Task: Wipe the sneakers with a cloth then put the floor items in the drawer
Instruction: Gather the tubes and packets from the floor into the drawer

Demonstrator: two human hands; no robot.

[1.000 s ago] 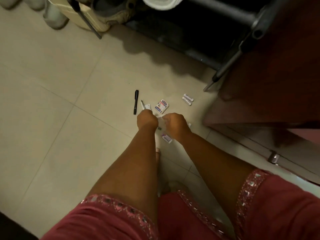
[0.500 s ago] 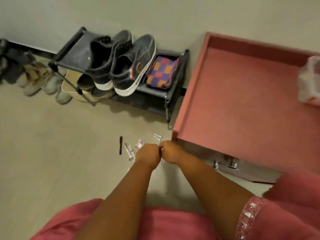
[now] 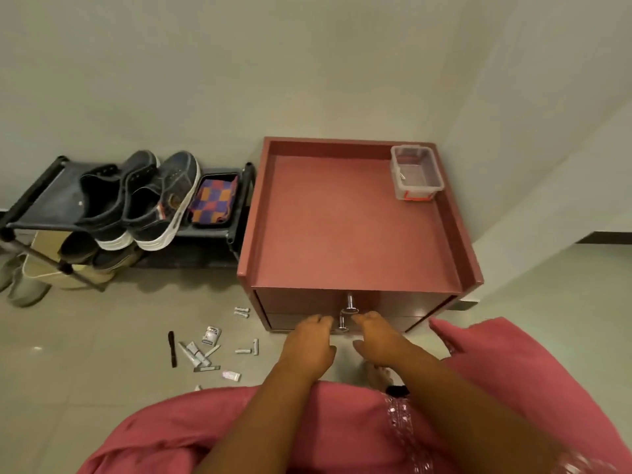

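Two dark sneakers with white soles stand on a black rack, and a checked cloth lies beside them. On the floor lie a black pen, white tubes, a small packet, a razor and a pink sachet. The red cabinet has two closed drawers with metal knobs. My left hand hovers just left of the lower knob, fingers curled under, so anything it holds is hidden. My right hand stretches straight fingers toward that knob.
A clear plastic box sits at the back right of the cabinet's tray top. More shoes fill the lower rack shelf, and pale shoes stand on the floor at far left. My bare foot is below my right hand.
My head has lifted from the floor to the cabinet. Both hands left the scattered items, parted from a joined fist and moved right to the lower drawer knob.
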